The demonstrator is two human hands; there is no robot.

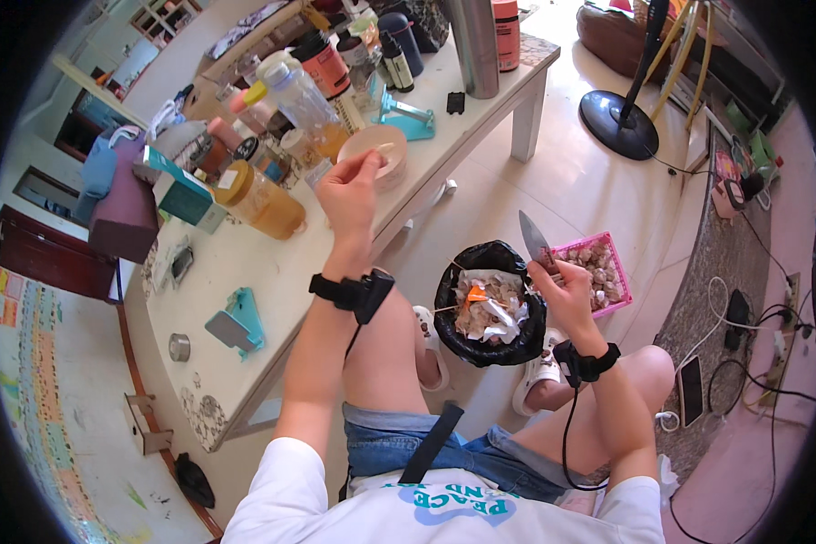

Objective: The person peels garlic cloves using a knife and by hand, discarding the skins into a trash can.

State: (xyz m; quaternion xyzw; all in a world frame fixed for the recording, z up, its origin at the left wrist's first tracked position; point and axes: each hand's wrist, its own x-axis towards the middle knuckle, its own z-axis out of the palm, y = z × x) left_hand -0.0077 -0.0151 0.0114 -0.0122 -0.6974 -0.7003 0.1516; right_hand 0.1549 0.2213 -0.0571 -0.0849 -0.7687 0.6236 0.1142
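Head view: left hand [349, 190] pinching a small pale piece above the desk [245, 272]; right hand [562, 288] gripping a knife [534, 238] over the bin [490, 304].

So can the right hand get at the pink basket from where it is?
Probably yes: the right hand holds a knife right beside the pink basket, nothing between them, though the knife occupies its fingers.

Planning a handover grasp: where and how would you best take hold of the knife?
Grip the knife by its handle, low in the right hand. The bare blade points up and away, so come from below on the person's side, probably safest, away from the tip.
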